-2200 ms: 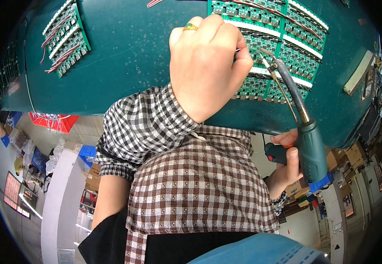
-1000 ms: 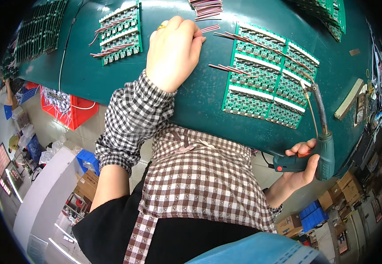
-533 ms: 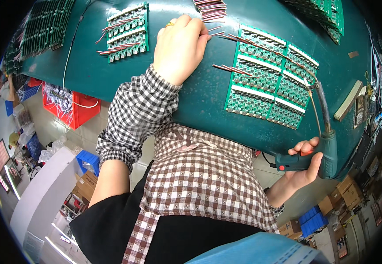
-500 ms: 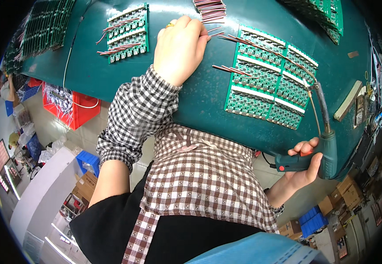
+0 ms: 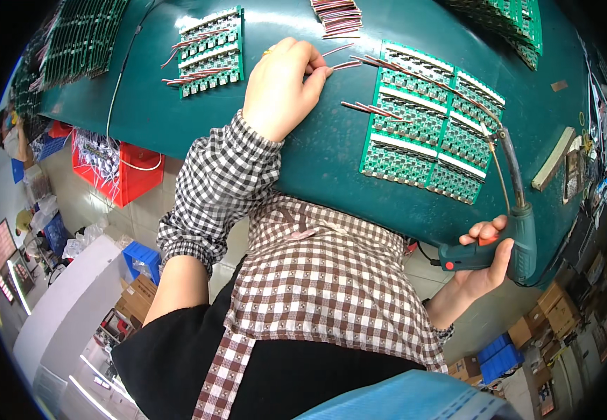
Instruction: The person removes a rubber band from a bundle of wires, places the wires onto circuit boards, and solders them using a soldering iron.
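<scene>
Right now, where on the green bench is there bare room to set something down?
Bare green bench lies between the small circuit panel and the left hand, and below that hand. Crowded: the large circuit panel under the soldering gun, and the loose wires.

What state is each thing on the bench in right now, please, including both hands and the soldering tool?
Left hand: knuckles up on the green table, fingertips pinching a red wire.
Right hand: wrapped around the soldering gun.
Soldering gun: held, tip over the large circuit board panel.
Large circuit board panel: flat, red wires across it.
Small circuit board panel: flat, wired, untouched.
Wire pile: loose at the far edge.
</scene>
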`<state>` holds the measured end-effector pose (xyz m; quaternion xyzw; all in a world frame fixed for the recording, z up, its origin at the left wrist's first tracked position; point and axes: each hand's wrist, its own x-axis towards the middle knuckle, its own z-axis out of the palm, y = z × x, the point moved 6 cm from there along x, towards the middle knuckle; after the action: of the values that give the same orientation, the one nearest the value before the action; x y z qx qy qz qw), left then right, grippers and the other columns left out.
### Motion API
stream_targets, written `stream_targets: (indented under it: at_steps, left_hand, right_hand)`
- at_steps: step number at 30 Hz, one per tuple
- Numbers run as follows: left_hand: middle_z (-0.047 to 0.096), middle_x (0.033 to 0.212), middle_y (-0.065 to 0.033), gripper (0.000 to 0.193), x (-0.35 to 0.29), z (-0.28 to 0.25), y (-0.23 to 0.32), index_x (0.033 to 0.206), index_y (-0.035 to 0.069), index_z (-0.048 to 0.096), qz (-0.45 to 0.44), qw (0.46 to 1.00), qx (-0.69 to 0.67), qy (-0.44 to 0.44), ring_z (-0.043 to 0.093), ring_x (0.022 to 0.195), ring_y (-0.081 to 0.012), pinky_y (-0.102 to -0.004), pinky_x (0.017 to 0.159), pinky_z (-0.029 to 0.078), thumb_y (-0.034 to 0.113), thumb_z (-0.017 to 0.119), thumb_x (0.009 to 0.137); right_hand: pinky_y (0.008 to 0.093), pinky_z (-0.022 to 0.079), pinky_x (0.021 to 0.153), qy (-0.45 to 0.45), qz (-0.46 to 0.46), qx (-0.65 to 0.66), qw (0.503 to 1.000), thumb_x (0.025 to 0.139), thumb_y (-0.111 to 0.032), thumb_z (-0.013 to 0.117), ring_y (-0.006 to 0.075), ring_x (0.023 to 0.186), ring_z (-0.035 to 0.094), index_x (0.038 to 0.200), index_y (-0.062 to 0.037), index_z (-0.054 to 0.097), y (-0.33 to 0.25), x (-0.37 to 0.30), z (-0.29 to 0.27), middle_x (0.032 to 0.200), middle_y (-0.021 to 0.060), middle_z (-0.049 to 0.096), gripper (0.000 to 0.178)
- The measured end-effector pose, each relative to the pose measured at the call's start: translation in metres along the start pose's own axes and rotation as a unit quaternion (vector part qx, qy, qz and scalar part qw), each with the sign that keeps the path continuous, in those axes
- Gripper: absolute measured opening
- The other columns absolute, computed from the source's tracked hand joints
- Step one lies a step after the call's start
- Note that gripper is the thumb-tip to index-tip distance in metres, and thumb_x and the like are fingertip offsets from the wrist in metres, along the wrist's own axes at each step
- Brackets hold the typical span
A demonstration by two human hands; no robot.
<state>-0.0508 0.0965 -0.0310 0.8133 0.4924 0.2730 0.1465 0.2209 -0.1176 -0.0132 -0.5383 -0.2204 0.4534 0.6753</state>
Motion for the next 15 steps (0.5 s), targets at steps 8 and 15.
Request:
stream_targets:
  at_steps: [8, 15]
  left_hand:
    - [0.053, 0.071, -0.0054, 0.011, 0.001, -0.008, 0.0, 0.077, 0.003, 0.057, -0.001, 1.0, -0.015, 0.023, 0.052, 0.061, -0.0173, -0.0288, 0.055, 0.042, 0.01, 0.066, 0.075]
    - [0.052, 0.072, -0.0056, 0.012, -0.024, -0.014, 0.008, 0.079, 0.003, 0.057, -0.065, 0.993, 0.022, -0.101, 0.052, 0.062, -0.0177, -0.0287, 0.055, 0.042, 0.011, 0.065, 0.075]
  right_hand:
    - [0.0255, 0.052, 0.058, 0.001, -0.004, 0.002, 1.0, 0.09, -0.03, 0.05, 0.0174, 0.077, 0.054, 0.106, 0.0023, 0.047, 0.002, -0.003, -0.003, 0.08, 0.008, 0.053, 0.036]
    - [0.0255, 0.052, 0.06, 0.012, 0.01, -0.002, 1.0, 0.09, -0.031, 0.05, 0.0176, 0.079, 0.053, 0.106, 0.001, 0.048, 0.004, -0.007, -0.008, 0.081, 0.0075, 0.054, 0.036]
